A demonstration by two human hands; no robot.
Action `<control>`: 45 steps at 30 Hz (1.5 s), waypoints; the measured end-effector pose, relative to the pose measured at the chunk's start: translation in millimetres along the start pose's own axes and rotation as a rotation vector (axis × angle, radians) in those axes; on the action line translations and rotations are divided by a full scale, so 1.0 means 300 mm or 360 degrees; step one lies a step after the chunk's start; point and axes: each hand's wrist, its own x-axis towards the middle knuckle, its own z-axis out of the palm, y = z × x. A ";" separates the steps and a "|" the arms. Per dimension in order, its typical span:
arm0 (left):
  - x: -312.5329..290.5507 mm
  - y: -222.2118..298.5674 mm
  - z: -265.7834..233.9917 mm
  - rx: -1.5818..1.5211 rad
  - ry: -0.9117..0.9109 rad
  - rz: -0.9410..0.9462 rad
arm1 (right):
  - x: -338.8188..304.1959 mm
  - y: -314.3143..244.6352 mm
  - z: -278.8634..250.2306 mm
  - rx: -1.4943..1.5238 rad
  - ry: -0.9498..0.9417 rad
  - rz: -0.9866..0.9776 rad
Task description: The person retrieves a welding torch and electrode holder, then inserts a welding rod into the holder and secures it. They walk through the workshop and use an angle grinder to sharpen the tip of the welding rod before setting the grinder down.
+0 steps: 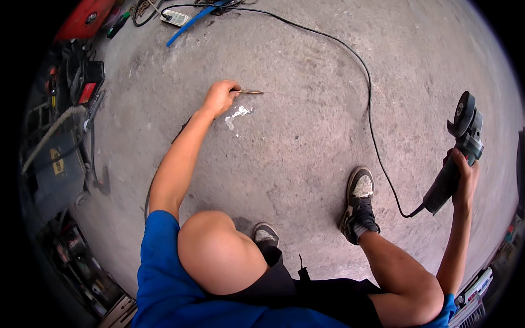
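My right hand [466, 176], out at the right, is wrapped round the body of a dark angle grinder [451, 172]. The grinder is tilted, with its disc and guard upward and its cord leaving the lower end. Ahead and to the left, my left hand [220, 97] is closed on a thin brownish metal rod [251, 92] that points to the right, low over the floor. How much of the rod lies inside the fingers is hidden. White splotches [239, 116] mark the concrete just below it.
The black power cord [369, 104] curves across the concrete floor [306, 142] toward a white power strip [174, 18] at the far left. Beside the strip lies a blue strap-like piece [191, 24]. Tools and a grey case [57, 161] crowd the left side. My shoes [361, 191] stand between the hands.
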 end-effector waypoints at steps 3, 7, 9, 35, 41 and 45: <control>0.008 0.013 -0.005 -0.0032 -0.0008 -0.0041 | -0.002 0.013 -0.003 -0.0022 -0.0001 -0.0004; 0.002 0.022 -0.003 -0.0087 0.0031 -0.0044 | -0.013 0.000 0.021 0.0012 0.0006 -0.0001; -0.004 0.008 0.003 -0.0083 0.0089 0.0002 | -0.008 0.003 0.013 0.0005 -0.0028 0.0003; -0.060 -0.036 0.058 -0.0251 0.0393 0.0262 | -0.020 -0.007 0.031 -0.0064 -0.0032 -0.0012; -0.061 -0.029 0.054 -0.0373 0.0373 0.0204 | -0.020 -0.011 0.033 -0.0029 -0.0028 -0.0032; -0.062 -0.028 0.050 -0.0375 0.0367 0.0189 | -0.016 -0.012 0.025 0.0011 -0.0055 0.0002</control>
